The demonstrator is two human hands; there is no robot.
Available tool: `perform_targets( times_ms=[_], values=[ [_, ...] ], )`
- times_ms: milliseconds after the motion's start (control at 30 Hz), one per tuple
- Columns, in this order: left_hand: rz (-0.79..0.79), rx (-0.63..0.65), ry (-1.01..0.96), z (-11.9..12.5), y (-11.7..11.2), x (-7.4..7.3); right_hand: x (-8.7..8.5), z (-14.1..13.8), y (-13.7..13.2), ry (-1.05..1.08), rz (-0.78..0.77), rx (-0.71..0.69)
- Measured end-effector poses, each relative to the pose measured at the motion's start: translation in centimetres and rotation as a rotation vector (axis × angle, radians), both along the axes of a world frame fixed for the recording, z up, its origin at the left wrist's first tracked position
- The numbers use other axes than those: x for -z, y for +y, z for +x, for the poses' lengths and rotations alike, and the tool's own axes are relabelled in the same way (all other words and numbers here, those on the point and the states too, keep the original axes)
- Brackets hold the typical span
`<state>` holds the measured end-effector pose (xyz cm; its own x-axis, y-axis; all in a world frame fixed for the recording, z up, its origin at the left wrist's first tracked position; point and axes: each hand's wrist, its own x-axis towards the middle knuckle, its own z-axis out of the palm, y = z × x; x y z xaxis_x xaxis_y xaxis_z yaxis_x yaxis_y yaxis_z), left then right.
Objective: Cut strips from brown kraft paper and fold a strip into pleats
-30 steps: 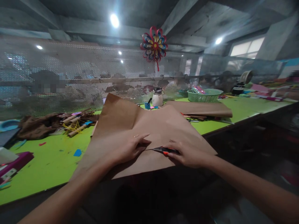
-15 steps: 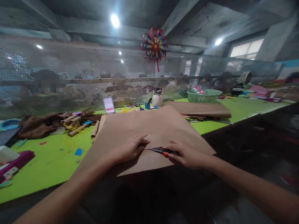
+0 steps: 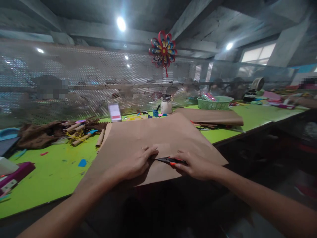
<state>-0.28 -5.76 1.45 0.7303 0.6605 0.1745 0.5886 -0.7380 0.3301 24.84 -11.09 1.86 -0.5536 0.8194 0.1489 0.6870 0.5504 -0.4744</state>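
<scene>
A large sheet of brown paper point(image 3: 146, 132) lies over the table, its near part hanging past the front edge. My left hand point(image 3: 138, 162) is on the sheet near its middle, fingers and thumb close together, gripping the paper. Just right of those fingertips, my right hand point(image 3: 195, 165) is closed on black scissors point(image 3: 165, 160) with orange-red on the handle. Their tip points left, at a cut line in the paper beside my left hand. The fingers' undersides are hidden.
Rolled paper tubes point(image 3: 81, 138) and brown crumpled cloth point(image 3: 41, 134) lie left on the green table point(image 3: 54, 178). More brown paper point(image 3: 213, 116), a green basket point(image 3: 215, 103) and a white jug point(image 3: 166, 105) stand behind. A perforated metal screen point(image 3: 94, 72) rises beyond, with a pinwheel on it.
The scissors and my right hand have shifted slightly left, bringing the tip closer to my left fingers. The near flap of paper shows less beneath my left hand.
</scene>
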Motion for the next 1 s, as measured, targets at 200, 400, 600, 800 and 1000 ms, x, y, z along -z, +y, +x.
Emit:
perform_targets(
  times_ms=[200, 400, 600, 800, 1000],
  values=[
    [0.027, -0.018, 0.043, -0.2, -0.4, -0.3, 0.2, -0.4, 0.1, 0.055, -0.009, -0.038],
    [0.009, -0.030, 0.061, -0.3, -0.1, -0.1, 0.4, 0.4, -0.2, 0.050, -0.001, -0.050],
    [-0.007, -0.036, 0.042, -0.4, 0.1, 0.4, 0.3, -0.5, 0.3, 0.065, 0.003, -0.028],
    [-0.010, -0.049, 0.051, -0.5, 0.1, 0.5, -0.3, 0.1, -0.7, 0.095, -0.021, -0.112],
    [-0.058, -0.036, 0.038, -0.2, -0.1, -0.3, -1.6, 4.1, -1.3, 0.120, -0.031, -0.001]
  ],
)
